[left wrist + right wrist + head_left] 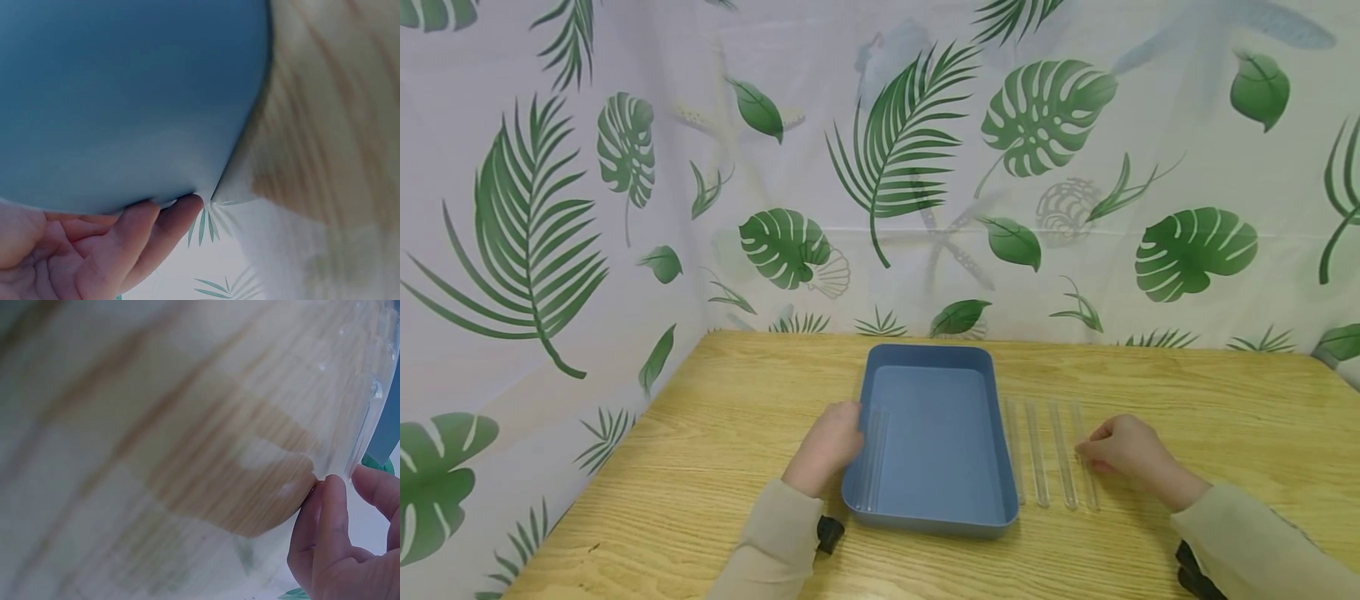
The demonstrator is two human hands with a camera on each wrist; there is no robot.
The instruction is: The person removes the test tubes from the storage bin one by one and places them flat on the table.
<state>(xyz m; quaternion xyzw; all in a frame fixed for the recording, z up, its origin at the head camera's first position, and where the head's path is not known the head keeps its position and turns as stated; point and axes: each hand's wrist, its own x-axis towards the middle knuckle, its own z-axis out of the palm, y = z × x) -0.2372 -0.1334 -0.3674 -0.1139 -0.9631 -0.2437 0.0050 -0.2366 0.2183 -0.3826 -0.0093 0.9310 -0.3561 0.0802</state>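
Note:
A blue rectangular tray (936, 450) lies on the table, with clear test tubes (871, 462) side by side along its left wall. My left hand (831, 442) holds that left side at the rim; in the left wrist view its fingers (140, 228) touch the tray's outer wall (137, 106). To the right of the tray, several clear test tubes (1037, 454) lie in a spaced row on the wood. My right hand (1123, 450) pinches the rightmost test tube (1087, 487) between thumb and fingers, around the middle of its length.
The wooden table (730, 417) extends to both sides of the tray. Behind and at the left hangs a white curtain (925, 192) printed with green leaves. A black strap (829, 533) shows at the left wrist.

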